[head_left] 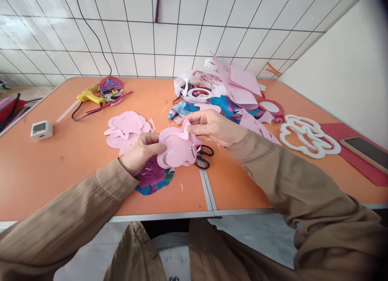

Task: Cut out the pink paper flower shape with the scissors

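Observation:
Between my two hands is a pink cut-out point(178, 145) with a wavy outline, held just above the table; whether it is paper or felt I cannot tell. My left hand point(142, 151) pinches its left edge. The fingers of my right hand point(209, 126) are closed on its upper right edge, where a strip curls up. Under it lie black-handled scissors point(203, 163), blades hidden, and a blue and purple flowered piece point(153, 178). A pile of pink cut-outs point(125, 125) rests beyond my left hand.
Pink sheets point(242, 85) and flowered cloth point(222, 105) are heaped at the back. White cut-out frames point(306, 137) and a phone point(366, 149) on a red sheet point(336, 135) lie right. Left are a yellow glue gun point(91, 96) and a small white device point(41, 129).

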`<state>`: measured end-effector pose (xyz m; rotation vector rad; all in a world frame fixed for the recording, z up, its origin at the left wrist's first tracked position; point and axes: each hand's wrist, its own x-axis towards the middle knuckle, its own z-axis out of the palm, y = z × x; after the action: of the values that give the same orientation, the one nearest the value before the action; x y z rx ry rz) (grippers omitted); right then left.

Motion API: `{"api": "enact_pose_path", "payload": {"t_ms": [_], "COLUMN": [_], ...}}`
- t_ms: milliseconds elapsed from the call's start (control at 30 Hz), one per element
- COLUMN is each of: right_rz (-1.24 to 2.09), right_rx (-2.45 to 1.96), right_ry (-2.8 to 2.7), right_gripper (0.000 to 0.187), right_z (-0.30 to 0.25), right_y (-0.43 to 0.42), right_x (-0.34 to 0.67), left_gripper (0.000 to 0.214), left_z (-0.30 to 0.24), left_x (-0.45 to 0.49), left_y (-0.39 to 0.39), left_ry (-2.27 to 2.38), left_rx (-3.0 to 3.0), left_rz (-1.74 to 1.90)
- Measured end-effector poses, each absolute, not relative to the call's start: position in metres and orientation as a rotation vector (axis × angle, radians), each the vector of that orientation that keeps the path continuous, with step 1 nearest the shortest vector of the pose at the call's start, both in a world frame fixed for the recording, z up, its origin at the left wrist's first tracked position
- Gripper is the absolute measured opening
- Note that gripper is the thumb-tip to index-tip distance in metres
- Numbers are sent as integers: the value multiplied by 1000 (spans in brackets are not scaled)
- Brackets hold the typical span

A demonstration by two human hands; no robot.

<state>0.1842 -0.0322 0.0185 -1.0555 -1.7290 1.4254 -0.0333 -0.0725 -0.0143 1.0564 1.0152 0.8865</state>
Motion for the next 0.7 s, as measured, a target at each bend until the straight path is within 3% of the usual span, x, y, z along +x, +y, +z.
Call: {"api": "enact_pose_path", "payload": {"t_ms": [167, 333, 567, 700], "right_rz": [1316, 1110, 1125, 1129], "right_rx": [-1131, -1169, -1105, -1100], "right_ry": [-1760, -1703, -1491, -1400], "right_gripper": [34, 30, 39, 33], "right_z": [12, 7, -1, -8], "right_y": [-27, -26, -23, -26], "right_x": [179, 175, 174, 171], "left_gripper": [23, 35, 38, 37], "left_z": [-17, -21, -21, -22], "left_x": [-32, -32, -31, -29], "left_y": [-69, -65, -64, -65], "left_ry": [1072, 1018, 910, 911], "left_rx": [1104, 1008, 938, 928], "left_rz": [1000, 1133, 1099, 1117]}}
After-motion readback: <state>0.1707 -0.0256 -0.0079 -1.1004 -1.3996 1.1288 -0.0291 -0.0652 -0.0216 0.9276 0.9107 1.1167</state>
